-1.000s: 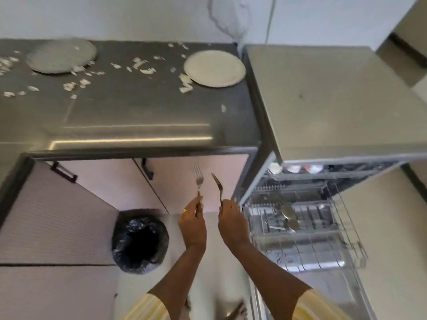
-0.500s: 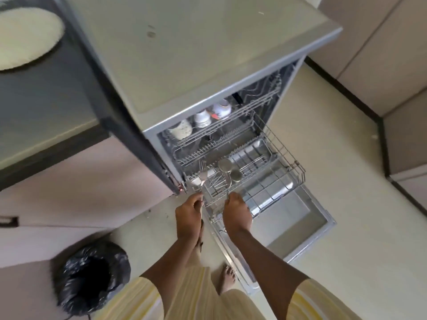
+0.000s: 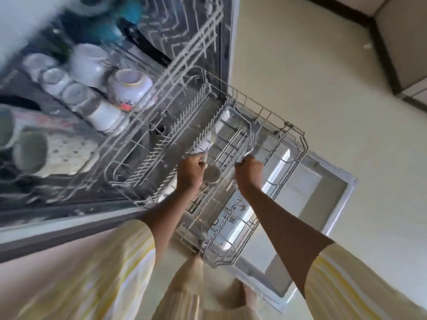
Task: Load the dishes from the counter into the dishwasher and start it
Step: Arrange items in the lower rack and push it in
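Observation:
The dishwasher stands open with its door [image 3: 318,204] folded down over the floor. The lower wire rack [image 3: 288,135] is pulled out over the door. My left hand [image 3: 190,173] grips the handle of a fork [image 3: 212,138], tines pointing up over the rack. My right hand [image 3: 249,173] holds a second fork [image 3: 251,138] the same way, just to the right. Both hands hover over the rack's middle. A round metal spoon bowl [image 3: 211,175] lies in the rack between them.
The upper rack [image 3: 161,93] holds white cups [image 3: 131,85] and mugs, blurred by head motion. Pale floor [image 3: 312,65] spreads to the right, with a dark skirting strip [image 3: 381,42] at the wall. My yellow striped clothing fills the bottom.
My head has dropped closer to the dishwasher and the counter has left the view. Both hands with their forks have moved from in front of the rack to over its middle.

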Motion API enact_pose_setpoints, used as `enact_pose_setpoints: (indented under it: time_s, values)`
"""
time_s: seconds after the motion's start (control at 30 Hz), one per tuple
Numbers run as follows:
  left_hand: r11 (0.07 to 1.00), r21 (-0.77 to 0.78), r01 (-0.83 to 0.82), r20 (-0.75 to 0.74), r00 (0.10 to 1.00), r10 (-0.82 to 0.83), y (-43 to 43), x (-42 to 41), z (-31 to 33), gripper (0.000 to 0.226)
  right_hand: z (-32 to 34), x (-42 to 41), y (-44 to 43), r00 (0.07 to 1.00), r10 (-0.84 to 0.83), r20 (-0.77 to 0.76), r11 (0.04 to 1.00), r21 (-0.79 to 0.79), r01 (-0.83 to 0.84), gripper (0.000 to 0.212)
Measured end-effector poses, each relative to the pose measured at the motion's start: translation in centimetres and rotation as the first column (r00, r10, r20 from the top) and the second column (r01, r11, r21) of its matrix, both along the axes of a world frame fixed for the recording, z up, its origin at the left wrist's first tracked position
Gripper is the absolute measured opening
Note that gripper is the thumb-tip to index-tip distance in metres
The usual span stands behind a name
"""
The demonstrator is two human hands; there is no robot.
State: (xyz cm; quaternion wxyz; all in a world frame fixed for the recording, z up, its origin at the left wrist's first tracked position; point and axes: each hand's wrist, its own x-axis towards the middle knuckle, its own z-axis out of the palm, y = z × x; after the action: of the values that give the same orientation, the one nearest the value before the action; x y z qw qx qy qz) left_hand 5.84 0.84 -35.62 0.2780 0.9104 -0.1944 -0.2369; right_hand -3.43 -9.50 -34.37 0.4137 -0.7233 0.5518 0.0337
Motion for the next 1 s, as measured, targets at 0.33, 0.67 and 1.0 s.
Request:
enact_pose_setpoints:
  time_s: [0.33,0.67,1.0]
  values:
    - [0.981,0.033,0.192,0.067,0.979,-0.194,-7.3,7.6,-12.2,0.034,-12.0,7.2,-2.8,0.997,0.080,0.019,0.997,0.015,-0.081,0.017]
    - [0.993,-0.108,0.039,-0.212,0.975,-0.061,-10.1,9.3,-16.0,0.016,-15.2,12.3,-2.9,0.969,-0.217,0.118,0.967,0.164,0.196,0.035]
    - [0.990,-0.092,0.107,-0.186,0.975,-0.122,-10.9,9.4,-17.0,0.038,-15.8,12.2,-3.5,0.957,-0.253,0.145,0.948,0.236,0.215,0.033]
